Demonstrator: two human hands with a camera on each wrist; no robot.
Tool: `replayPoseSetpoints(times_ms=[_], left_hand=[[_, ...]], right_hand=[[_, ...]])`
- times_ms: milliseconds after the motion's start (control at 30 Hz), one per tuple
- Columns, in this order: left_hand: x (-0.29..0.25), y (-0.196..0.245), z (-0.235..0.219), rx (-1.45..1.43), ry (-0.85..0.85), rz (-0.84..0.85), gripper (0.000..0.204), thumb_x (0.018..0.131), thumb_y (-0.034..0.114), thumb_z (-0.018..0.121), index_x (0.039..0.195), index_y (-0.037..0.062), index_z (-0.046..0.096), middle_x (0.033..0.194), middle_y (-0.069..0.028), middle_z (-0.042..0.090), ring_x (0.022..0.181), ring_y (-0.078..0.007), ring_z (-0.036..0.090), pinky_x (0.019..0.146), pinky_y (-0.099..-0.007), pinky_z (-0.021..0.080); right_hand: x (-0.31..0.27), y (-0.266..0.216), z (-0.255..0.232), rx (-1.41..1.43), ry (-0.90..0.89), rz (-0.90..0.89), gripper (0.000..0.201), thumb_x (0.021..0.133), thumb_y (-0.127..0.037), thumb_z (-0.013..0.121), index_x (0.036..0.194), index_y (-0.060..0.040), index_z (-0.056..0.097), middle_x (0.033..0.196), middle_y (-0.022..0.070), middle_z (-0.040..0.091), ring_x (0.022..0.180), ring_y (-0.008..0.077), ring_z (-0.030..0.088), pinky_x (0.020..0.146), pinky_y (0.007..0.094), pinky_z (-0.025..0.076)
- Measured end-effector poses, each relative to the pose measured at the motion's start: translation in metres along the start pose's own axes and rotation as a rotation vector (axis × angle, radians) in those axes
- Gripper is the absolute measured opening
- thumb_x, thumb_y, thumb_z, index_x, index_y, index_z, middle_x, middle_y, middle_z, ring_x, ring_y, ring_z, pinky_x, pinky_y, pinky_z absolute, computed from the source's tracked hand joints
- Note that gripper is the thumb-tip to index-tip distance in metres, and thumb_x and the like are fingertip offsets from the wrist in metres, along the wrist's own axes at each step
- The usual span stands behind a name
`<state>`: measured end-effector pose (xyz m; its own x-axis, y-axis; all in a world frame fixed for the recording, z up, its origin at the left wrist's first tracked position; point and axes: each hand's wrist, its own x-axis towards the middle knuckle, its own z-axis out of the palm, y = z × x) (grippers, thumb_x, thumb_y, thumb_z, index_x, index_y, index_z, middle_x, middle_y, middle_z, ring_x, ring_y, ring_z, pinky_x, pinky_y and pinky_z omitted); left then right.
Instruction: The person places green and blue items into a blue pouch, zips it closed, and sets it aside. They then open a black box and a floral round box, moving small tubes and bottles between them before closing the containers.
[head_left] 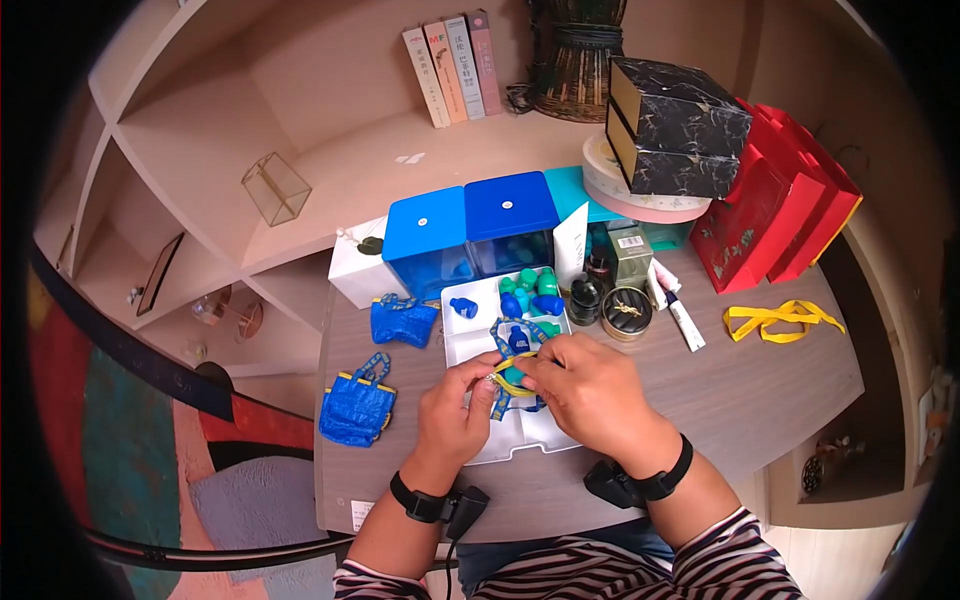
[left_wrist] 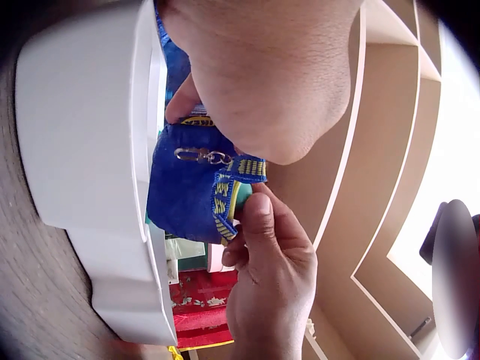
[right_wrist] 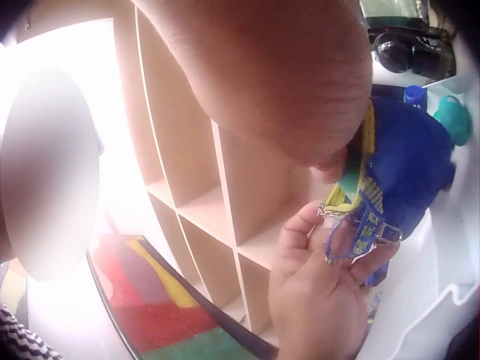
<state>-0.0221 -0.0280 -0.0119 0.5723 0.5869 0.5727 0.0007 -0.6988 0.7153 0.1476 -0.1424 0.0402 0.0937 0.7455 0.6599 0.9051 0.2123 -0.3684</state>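
Observation:
A small blue woven bag [left_wrist: 187, 195] with yellow trim, patterned straps and a metal clasp [left_wrist: 196, 155] is held between both hands over the white tray [head_left: 490, 445]. My left hand [head_left: 452, 418] grips one side of its mouth, the thumb and fingers close by a short chain [right_wrist: 330, 211]. From the other side, my right hand [head_left: 592, 392] pinches the bag's edge between thumb and curled fingers. Something green [left_wrist: 243, 195] shows inside the opening. Beyond the bag, several small blue and green capsule-like containers [head_left: 527, 283] sit in the tray's compartments.
Two more blue bags [head_left: 358, 405] lie left of the tray. Behind it stand blue boxes [head_left: 425, 230] and a white tube [head_left: 571, 245]. Dark jars [head_left: 627, 313], a yellow ribbon [head_left: 780, 322], red paper bags [head_left: 760, 205] and a stacked black marbled box [head_left: 680, 125] are to the right.

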Motion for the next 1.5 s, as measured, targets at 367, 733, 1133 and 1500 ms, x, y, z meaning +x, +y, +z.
replayPoseSetpoints(times_ms=[367, 733, 1133, 1500], left_hand=[[0.004, 0.008, 0.0, 0.113, -0.011, 0.089, 0.017, 0.092, 0.0, 0.065, 0.108, -0.0002, 0.06, 0.11, -0.0174, 0.074, 0.089, -0.0281, 0.075, 0.077, -0.0344, 0.059], [0.004, -0.01, -0.013, -0.098, 0.16, -0.149, 0.013, 0.102, 0.008, 0.055, 0.113, 0.0007, 0.053, 0.12, -0.0178, 0.068, 0.103, -0.0196, 0.067, 0.088, -0.032, 0.052], [0.007, -0.027, -0.018, -0.178, 0.259, -0.181, 0.017, 0.101, 0.001, 0.053, 0.117, -0.0004, 0.049, 0.128, -0.0191, 0.062, 0.113, -0.0205, 0.063, 0.093, -0.0309, 0.052], [0.006, -0.027, -0.013, -0.133, 0.255, -0.173, 0.015, 0.099, 0.0, 0.053, 0.114, -0.001, 0.05, 0.124, -0.0171, 0.065, 0.096, -0.0165, 0.066, 0.082, -0.0287, 0.055]], right_hand=[[-0.002, -0.003, 0.003, -0.102, 0.033, 0.018, 0.015, 0.076, -0.007, 0.077, 0.089, -0.0075, 0.069, 0.087, 0.0065, 0.07, 0.073, 0.0271, 0.068, 0.062, 0.0366, 0.054], [0.003, -0.002, 0.0, 0.198, 0.243, 0.105, 0.022, 0.082, 0.003, 0.066, 0.102, -0.0055, 0.07, 0.094, 0.0095, 0.071, 0.077, 0.0294, 0.07, 0.064, 0.0354, 0.057], [-0.005, 0.022, 0.02, -0.152, -0.12, 0.1, 0.034, 0.08, -0.01, 0.075, 0.114, -0.0093, 0.069, 0.124, 0.0113, 0.064, 0.109, 0.0309, 0.064, 0.081, 0.042, 0.057], [-0.012, 0.022, 0.027, -0.171, -0.34, 0.153, 0.05, 0.08, -0.017, 0.076, 0.127, -0.0062, 0.064, 0.12, 0.0115, 0.063, 0.11, 0.0289, 0.063, 0.081, 0.0409, 0.057]])
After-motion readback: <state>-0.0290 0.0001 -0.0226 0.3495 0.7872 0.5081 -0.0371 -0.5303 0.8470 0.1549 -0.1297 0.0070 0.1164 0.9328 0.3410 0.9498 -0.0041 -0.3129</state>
